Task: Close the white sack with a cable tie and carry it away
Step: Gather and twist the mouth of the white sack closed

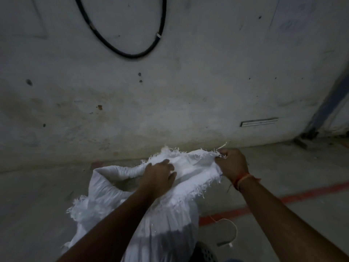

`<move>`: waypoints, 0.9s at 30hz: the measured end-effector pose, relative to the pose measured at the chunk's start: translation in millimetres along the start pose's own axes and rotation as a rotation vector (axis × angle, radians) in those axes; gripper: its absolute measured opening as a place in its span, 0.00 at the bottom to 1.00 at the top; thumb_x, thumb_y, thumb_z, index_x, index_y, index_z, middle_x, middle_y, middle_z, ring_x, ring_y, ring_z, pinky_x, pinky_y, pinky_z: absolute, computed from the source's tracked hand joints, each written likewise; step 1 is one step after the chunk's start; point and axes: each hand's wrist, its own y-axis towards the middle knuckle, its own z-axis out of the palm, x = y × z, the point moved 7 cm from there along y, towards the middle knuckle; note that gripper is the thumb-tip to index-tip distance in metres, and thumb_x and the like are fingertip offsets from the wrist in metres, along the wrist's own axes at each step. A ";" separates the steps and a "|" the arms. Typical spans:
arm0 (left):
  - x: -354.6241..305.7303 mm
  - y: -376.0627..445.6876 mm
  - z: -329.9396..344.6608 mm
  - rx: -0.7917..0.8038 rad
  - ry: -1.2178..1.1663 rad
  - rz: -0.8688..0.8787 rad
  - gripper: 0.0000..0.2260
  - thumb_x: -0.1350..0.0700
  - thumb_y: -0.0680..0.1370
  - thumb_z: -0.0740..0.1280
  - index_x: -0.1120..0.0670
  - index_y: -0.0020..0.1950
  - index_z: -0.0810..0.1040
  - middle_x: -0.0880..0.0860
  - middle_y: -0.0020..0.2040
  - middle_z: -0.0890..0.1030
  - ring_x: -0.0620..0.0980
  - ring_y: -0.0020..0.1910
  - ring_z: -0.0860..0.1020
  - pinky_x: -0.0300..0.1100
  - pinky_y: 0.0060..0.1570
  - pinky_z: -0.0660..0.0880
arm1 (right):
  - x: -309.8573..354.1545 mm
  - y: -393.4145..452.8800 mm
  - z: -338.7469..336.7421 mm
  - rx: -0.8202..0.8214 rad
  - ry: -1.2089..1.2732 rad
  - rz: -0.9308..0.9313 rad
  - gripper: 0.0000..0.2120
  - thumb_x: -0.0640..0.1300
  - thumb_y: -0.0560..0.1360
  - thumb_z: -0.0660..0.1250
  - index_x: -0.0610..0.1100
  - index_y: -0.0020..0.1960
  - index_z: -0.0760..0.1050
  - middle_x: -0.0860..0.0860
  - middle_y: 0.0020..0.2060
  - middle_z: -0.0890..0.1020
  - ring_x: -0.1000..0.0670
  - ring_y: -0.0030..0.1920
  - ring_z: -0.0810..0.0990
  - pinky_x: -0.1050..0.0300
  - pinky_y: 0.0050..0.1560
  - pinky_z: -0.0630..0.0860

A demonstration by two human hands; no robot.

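Right hand (231,163): fingers curled, pinching far-right corner of frayed mouth hem of white sack (170,220), pulling it taut to the right. Left hand (160,174): reaching into/over mouth approx. at centre, fingers bent on the fabric; true pinch vs. mere press cannot be told. Sack standing on concrete floor (283,167) directly in front of body, near base of wall (170,91); mouth open, rim partly rolled down on left side. Woven fabric: soft, limp, creasing freely, prob. slick; cut edges fraying, so loose threads no good as hold. Body looks full and rounded, likely heavy-ish; judged, not seen. Best hold: gather the slack neck below hem into one bunch w/ both hands, leaving length above for tie. Pale thin loop (229,233) lying on floor at right of sack, poss. the cable tie; not certain. Red floor line (311,193) passing under it. Black cable (120,52) hanging on wall, orange thread band (242,179) at right wrist.
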 end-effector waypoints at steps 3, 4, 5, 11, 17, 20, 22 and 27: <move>-14.0 7.8 -51.7 -0.164 -0.188 0.023 0.24 0.34 0.78 0.54 0.45 0.63 0.78 0.46 0.70 0.77 0.48 0.66 0.77 0.58 0.70 0.68 | 27.1 8.3 -21.2 -0.025 0.037 -0.074 0.06 0.34 0.70 0.73 0.37 0.46 0.86 0.40 0.42 0.88 0.50 0.45 0.84 0.56 0.50 0.79; -23.5 7.4 -65.2 -0.147 -0.251 0.057 0.27 0.30 0.76 0.54 0.44 0.66 0.76 0.47 0.75 0.71 0.47 0.72 0.72 0.60 0.74 0.63 | 35.2 10.7 -27.1 -0.030 0.041 -0.091 0.07 0.34 0.69 0.74 0.37 0.47 0.86 0.41 0.43 0.88 0.51 0.45 0.83 0.58 0.50 0.78; -35.6 4.8 -77.1 -0.106 -0.289 0.100 0.30 0.27 0.74 0.55 0.42 0.69 0.74 0.47 0.79 0.64 0.47 0.77 0.64 0.62 0.76 0.56 | 43.1 12.6 -31.9 -0.030 0.049 -0.103 0.07 0.35 0.69 0.75 0.38 0.47 0.86 0.42 0.43 0.88 0.50 0.45 0.83 0.58 0.50 0.77; -82.2 -9.2 -106.7 -0.159 -0.136 0.239 0.39 0.23 0.66 0.63 0.41 0.72 0.68 0.46 0.83 0.41 0.52 0.82 0.41 0.67 0.74 0.45 | 89.9 17.6 -44.6 0.058 0.077 -0.181 0.06 0.37 0.66 0.77 0.43 0.43 0.87 0.47 0.39 0.88 0.49 0.42 0.86 0.50 0.50 0.83; -80.2 -5.1 -146.8 -0.304 -0.129 0.181 0.24 0.39 0.76 0.66 0.45 0.69 0.74 0.49 0.78 0.65 0.50 0.76 0.65 0.68 0.72 0.58 | 143.2 9.1 -65.4 0.181 0.090 -0.276 0.08 0.35 0.63 0.76 0.44 0.39 0.87 0.48 0.34 0.87 0.48 0.38 0.86 0.53 0.45 0.83; -74.2 -8.0 -181.6 -0.405 -0.181 0.202 0.16 0.41 0.74 0.68 0.44 0.58 0.83 0.45 0.63 0.82 0.48 0.60 0.80 0.64 0.69 0.64 | 162.7 5.3 -74.7 0.228 0.044 -0.301 0.08 0.34 0.64 0.76 0.44 0.41 0.87 0.46 0.35 0.87 0.50 0.36 0.85 0.55 0.42 0.82; -71.4 -8.4 -198.3 -0.416 -0.175 0.210 0.16 0.38 0.73 0.67 0.44 0.54 0.85 0.46 0.53 0.86 0.48 0.53 0.83 0.59 0.66 0.67 | 169.8 2.6 -77.0 0.254 0.038 -0.293 0.08 0.33 0.66 0.75 0.43 0.43 0.87 0.46 0.36 0.87 0.51 0.34 0.83 0.57 0.38 0.81; -71.0 -13.1 -211.5 -0.445 -0.189 0.302 0.11 0.45 0.75 0.68 0.47 0.50 0.87 0.48 0.43 0.85 0.47 0.40 0.81 0.43 0.41 0.77 | 168.0 -8.0 -74.1 0.292 0.260 -0.222 0.05 0.35 0.70 0.74 0.39 0.46 0.85 0.45 0.32 0.83 0.55 0.26 0.78 0.67 0.23 0.70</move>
